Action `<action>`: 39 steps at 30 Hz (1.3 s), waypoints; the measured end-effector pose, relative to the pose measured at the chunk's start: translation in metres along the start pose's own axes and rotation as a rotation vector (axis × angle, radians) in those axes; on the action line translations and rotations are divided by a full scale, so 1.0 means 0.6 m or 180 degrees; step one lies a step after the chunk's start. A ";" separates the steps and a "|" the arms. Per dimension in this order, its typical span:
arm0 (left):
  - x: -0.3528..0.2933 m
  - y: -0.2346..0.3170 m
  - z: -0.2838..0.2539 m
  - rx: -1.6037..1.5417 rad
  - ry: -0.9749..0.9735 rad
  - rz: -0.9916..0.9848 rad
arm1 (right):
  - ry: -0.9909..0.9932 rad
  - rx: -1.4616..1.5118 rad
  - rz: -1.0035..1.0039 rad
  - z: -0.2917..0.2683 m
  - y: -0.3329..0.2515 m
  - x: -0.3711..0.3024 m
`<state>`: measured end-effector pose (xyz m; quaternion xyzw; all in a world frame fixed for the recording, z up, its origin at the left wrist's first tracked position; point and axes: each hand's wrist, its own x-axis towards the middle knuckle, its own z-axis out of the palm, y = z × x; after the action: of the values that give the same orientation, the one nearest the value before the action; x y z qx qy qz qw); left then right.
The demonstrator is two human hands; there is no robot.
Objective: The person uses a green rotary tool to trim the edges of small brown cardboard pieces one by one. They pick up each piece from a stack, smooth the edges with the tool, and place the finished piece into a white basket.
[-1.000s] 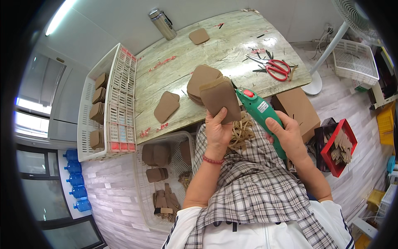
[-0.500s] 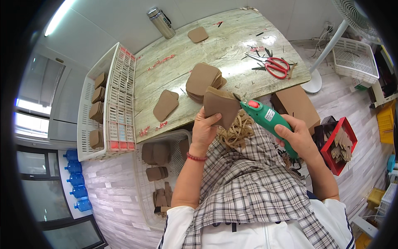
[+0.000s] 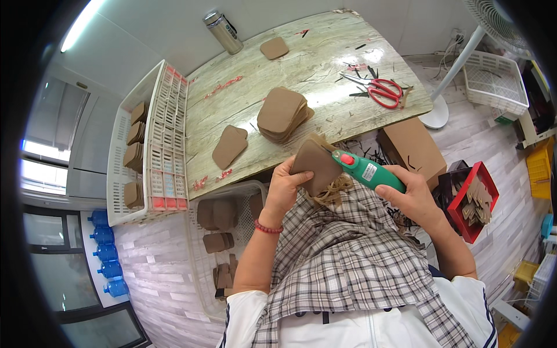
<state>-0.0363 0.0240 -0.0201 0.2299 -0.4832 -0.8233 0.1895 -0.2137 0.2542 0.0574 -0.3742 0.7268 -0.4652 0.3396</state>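
A brown rounded fabric piece (image 3: 318, 166) is pinched in my left hand (image 3: 285, 188), thumb on its face, held above my lap near the table's front edge. My right hand (image 3: 413, 194) wraps round a green electric cutter (image 3: 371, 173) with a red button. The cutter's tip meets the piece's upper right edge, where a paler strip stands up. Curled tan offcut strips (image 3: 332, 194) hang below the piece over my checked apron. Just beyond, a stack of similar brown pieces (image 3: 282, 113) sits on the table (image 3: 232, 95), with a smaller pile (image 3: 230, 146) to its left.
Red-handled scissors (image 3: 384, 93) lie among dark scraps at the table's right. A steel flask (image 3: 223, 33) stands at the back. White crates (image 3: 169, 133) with brown pieces are at the left. A cardboard box (image 3: 413, 152) and a red box of scraps (image 3: 488, 177) sit right.
The held piece has shifted slightly down and right and turned. The cutter has swung to a flatter angle, and its tip sits a little lower along the edge.
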 end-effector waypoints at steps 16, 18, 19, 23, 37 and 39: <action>0.000 0.069 -0.034 0.1631 -0.0427 -0.0178 | -0.0700 0.0888 0.0576 -0.015 0.008 0.009; -0.002 0.082 -0.038 0.1641 -0.0172 -0.0097 | -0.0711 0.0921 0.0602 -0.017 0.007 0.008; -0.004 0.084 -0.039 0.1681 -0.0057 0.0001 | -0.0727 0.0954 0.0597 -0.017 0.009 0.008; -0.008 0.077 -0.049 0.0990 0.0224 0.0155 | -0.0796 0.0982 0.0565 -0.015 0.014 0.009; -0.010 0.074 -0.046 0.0953 -0.0027 -0.0144 | -0.0878 0.0835 0.0729 -0.007 0.016 0.004; -0.009 0.072 -0.043 0.1013 -0.0053 -0.0150 | -0.0856 0.0804 0.0730 -0.005 0.015 0.004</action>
<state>-0.0133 -0.0116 0.0083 0.2614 -0.6035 -0.7425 0.1273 -0.2194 0.2560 0.0499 -0.3022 0.6487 -0.4568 0.5284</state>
